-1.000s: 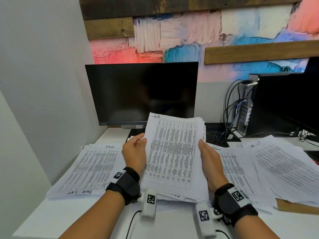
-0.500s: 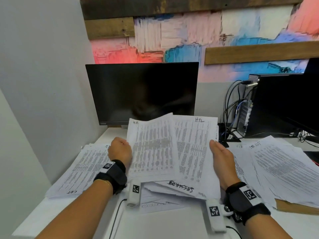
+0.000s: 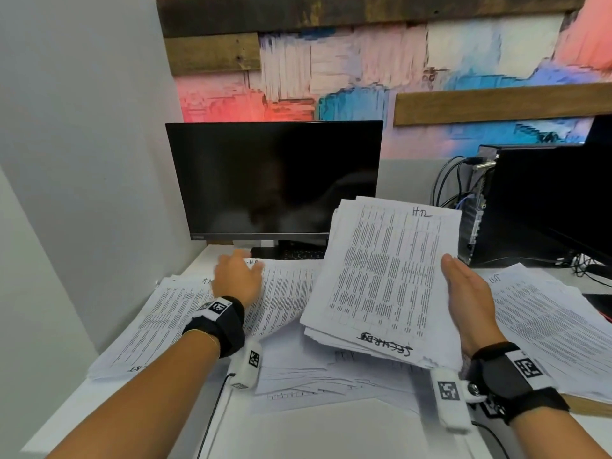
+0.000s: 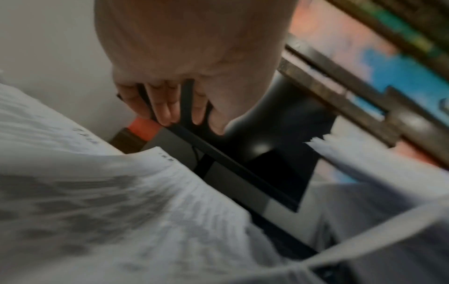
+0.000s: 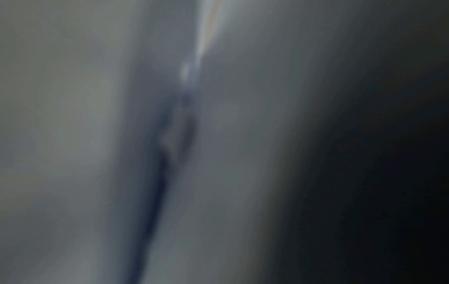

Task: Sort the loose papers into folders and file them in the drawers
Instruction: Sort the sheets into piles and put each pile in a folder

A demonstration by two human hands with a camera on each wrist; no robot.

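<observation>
My right hand (image 3: pixel 463 286) holds a thick stack of printed papers (image 3: pixel 387 270) by its right edge, tilted up over the desk; its top sheet is marked "HR". The thumb lies along the edge and the fingers are hidden behind the stack. My left hand (image 3: pixel 236 276) is blurred and hovers with straight fingers (image 4: pixel 167 107) over a single printed sheet (image 3: pixel 284 293) that lies half on the left pile (image 3: pixel 159 319). That sheet (image 4: pixel 121 201) shows just below the hand in the left wrist view. The right wrist view is a dark blur.
A dark monitor (image 3: pixel 275 180) stands behind the papers, with a keyboard (image 3: pixel 291 253) under it. A black computer tower (image 3: pixel 530 200) with cables is at the back right. Another paper pile (image 3: pixel 546 319) lies right, over a brown folder edge (image 3: pixel 589 405). Loose sheets (image 3: pixel 314 382) lie on the white desk (image 3: pixel 314 432).
My left hand took the top sheet off the stack, carried it left onto the left pile and let go. The right hand now holds the stack alone.
</observation>
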